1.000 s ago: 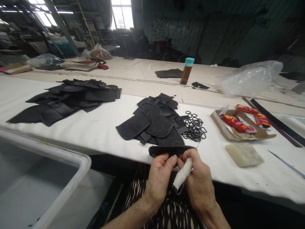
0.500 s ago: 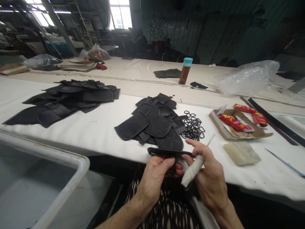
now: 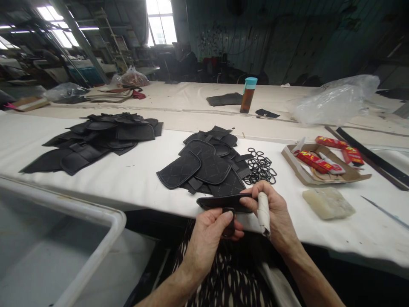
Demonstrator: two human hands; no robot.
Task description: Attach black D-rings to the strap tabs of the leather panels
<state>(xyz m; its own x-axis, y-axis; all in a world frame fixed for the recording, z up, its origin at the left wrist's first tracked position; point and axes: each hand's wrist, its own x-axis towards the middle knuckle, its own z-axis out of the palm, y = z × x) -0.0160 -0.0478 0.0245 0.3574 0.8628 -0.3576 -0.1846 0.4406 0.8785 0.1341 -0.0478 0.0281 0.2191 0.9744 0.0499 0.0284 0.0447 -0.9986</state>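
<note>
My left hand is closed on a black padded leather piece, its thumb and fingers pinching the short strap on the underside. The piece is held nearly edge-on to me, just beyond the table's front edge. My right hand grips the piece's right end between thumb and forefinger. Tucked in the same hand is an awl with a white-wrapped handle, roughly upright; its spike is hidden. Just beyond my hands lies a pile of similar black pieces, with black metal D-rings beside it.
Another black pile lies at left. On the right are a cardboard tray with red boxes, a wax-like block and a thin pointed blade. A bottle stands farther back. A white-rimmed bin borders the lower left.
My right hand has turned, bringing the awl from slanted to nearly upright, and its spike has gone from sight. That hand's fingers have closed on the piece's right end. My left hand keeps its hold.
</note>
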